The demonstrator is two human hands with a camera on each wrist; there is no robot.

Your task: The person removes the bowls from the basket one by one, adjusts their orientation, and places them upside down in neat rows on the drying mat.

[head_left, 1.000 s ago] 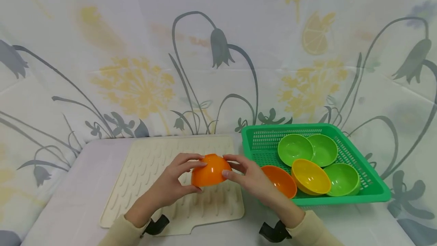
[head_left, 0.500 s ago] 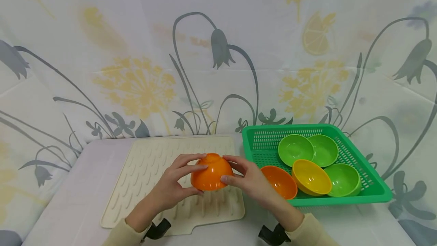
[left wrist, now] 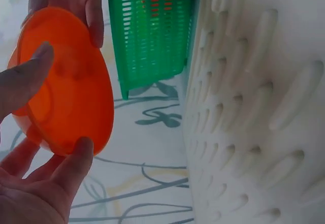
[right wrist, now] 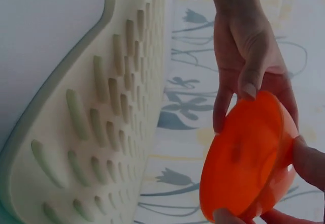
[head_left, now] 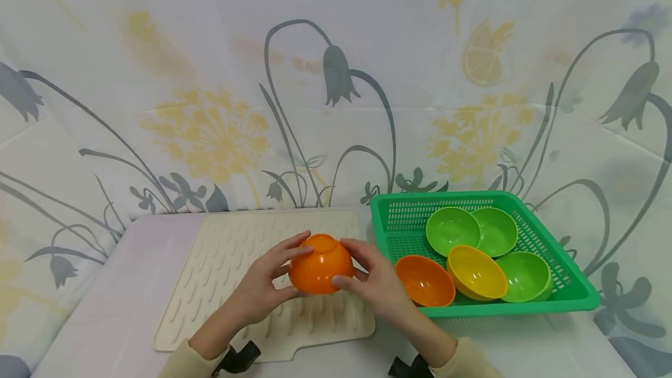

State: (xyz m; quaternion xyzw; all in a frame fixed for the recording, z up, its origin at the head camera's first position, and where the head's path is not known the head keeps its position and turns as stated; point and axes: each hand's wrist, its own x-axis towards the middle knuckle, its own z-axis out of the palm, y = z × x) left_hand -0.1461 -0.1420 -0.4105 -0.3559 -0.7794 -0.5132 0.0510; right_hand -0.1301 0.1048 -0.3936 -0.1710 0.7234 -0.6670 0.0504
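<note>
An orange bowl (head_left: 321,270) is held upside down over the cream ridged mat (head_left: 226,255), its foot ring up and tipped toward the head camera. My left hand (head_left: 262,284) grips its left side, fingers on the outer wall and thumb at the rim. On the opposite side my right hand (head_left: 374,282) grips it too, its thumb on the near wall. In the left wrist view the bowl's smooth inside (left wrist: 76,92) faces the mat, apart from the ridges. The right wrist view shows the bowl (right wrist: 241,155) between the fingertips of both hands.
To the right stands a green perforated basket (head_left: 388,217). Inside it are another orange bowl (head_left: 424,280), a yellow bowl (head_left: 478,273) and several green bowls (head_left: 454,231). A floral-patterned cloth (head_left: 236,74) hangs behind the white table surface (head_left: 105,308).
The bowl has turned in my hands, so its foot ring faces the head camera more. Both hands have shifted slightly left, still holding it. The basket's bowls keep their places.
</note>
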